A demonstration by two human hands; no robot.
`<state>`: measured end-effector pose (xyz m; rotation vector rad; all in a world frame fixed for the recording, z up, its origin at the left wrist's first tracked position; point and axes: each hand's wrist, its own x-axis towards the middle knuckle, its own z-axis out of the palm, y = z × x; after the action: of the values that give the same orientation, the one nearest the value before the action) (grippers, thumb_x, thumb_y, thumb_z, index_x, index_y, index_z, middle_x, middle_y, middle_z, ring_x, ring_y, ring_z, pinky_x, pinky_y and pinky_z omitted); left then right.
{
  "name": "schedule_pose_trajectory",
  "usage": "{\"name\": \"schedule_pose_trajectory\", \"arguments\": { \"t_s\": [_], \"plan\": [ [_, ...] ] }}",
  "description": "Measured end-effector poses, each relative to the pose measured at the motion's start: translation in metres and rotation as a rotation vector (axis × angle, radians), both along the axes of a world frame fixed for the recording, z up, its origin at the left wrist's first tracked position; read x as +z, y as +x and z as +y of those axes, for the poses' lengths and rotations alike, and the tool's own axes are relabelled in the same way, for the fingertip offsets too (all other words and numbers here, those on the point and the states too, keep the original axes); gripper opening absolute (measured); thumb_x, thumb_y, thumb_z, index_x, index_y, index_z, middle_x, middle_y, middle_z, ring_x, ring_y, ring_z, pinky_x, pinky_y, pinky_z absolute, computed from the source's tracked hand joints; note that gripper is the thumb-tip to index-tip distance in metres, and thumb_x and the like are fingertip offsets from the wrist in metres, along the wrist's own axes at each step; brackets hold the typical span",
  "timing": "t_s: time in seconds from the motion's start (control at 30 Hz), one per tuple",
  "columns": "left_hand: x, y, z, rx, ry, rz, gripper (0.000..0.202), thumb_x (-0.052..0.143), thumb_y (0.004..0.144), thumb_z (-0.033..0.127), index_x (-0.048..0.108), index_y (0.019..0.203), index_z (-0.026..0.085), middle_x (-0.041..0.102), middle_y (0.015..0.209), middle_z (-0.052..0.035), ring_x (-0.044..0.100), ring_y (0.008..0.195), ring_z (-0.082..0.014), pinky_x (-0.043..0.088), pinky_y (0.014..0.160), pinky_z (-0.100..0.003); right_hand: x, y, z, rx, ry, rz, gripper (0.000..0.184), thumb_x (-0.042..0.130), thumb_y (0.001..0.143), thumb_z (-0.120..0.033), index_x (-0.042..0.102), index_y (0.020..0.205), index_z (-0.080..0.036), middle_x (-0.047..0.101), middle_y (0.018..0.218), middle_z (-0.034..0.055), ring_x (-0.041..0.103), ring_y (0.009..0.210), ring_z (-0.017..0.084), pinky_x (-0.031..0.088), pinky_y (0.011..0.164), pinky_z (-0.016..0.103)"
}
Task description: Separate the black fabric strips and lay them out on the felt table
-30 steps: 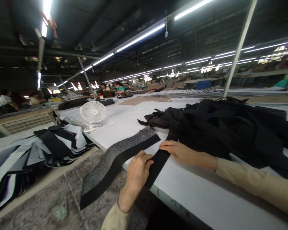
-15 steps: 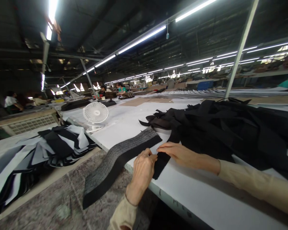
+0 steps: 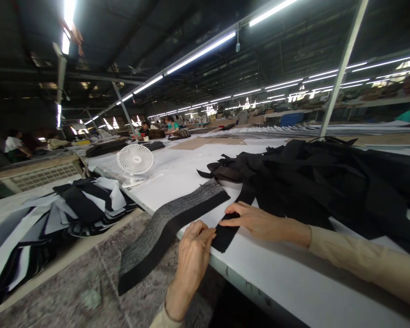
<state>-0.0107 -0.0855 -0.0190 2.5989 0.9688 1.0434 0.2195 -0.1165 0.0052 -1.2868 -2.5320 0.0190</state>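
While the black fabric strip (image 3: 226, 238) lay near the tabletop (image 3: 276, 273) edge, the right hand (image 3: 254, 221) rested on it, grip loosely spread; left hand (image 3: 193, 250) bunched at its side, honestly couldn't tell if that grip had closed on cloth.

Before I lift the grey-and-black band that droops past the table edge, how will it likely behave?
The grey-and-black band will probably be floppy: it curves where it leaves the white table. It may slide off if nudged outward, since a long part lies past the edge. It seems unlikely to roll, being broad and flat.
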Motion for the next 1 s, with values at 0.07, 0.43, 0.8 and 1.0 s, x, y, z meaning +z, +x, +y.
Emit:
{"name": "schedule_pose_trajectory", "arguments": {
  "t_s": [0.07,0.43,0.8,1.0],
  "plan": [
    [0.001,0.002,0.0,0.011,-0.001,0.027,0.023,0.048,0.089,0.018,0.071,0.089,0.02,0.058,0.077,-0.0033,0.054,0.077,-0.017,0.044,0.071,-0.029,0.002,-0.004,-0.001,-0.032,0.045,-0.007,0.071,0.036,0.066,0.008,0.059,0.124,-0.027,0.048,0.13,0.0091,0.043,0.117,0.024,0.04,0.097,0.044],
    [0.011,-0.015,0.007,-0.103,-0.294,-0.225,0.028,0.045,0.092,0.035,0.068,0.092,0.019,0.063,0.082,-0.0029,0.058,0.077,-0.0149,0.046,0.071,-0.026,0.005,-0.029,-0.009,-0.005,-0.087,0.232,0.048,0.038,0.082,-0.001,0.059,0.121,-0.018,0.057,0.12,0.0075,0.052,0.107,0.018,0.043,0.097,0.033],
    [-0.001,-0.005,-0.009,0.076,0.017,-0.072,0.022,0.045,0.089,0.015,0.062,0.075,0.018,0.056,0.074,-0.0025,0.052,0.076,-0.0168,0.04,0.072,-0.031,-0.001,-0.025,-0.005,0.012,-0.071,0.17,0.061,0.036,0.073,0.005,0.057,0.125,-0.019,0.054,0.119,0.0081,0.048,0.108,0.018,0.042,0.097,0.035],
    [-0.005,-0.021,-0.005,0.003,0.077,0.013,0.025,0.043,0.092,0.022,0.067,0.087,0.021,0.057,0.079,-0.0027,0.049,0.077,-0.017,0.037,0.07,-0.032,-0.003,-0.025,-0.005,0.042,-0.049,0.098,0.07,0.035,0.068,0.009,0.058,0.125,-0.026,0.048,0.117,0.0088,0.045,0.11,0.019,0.041,0.096,0.035]
  ]
}}
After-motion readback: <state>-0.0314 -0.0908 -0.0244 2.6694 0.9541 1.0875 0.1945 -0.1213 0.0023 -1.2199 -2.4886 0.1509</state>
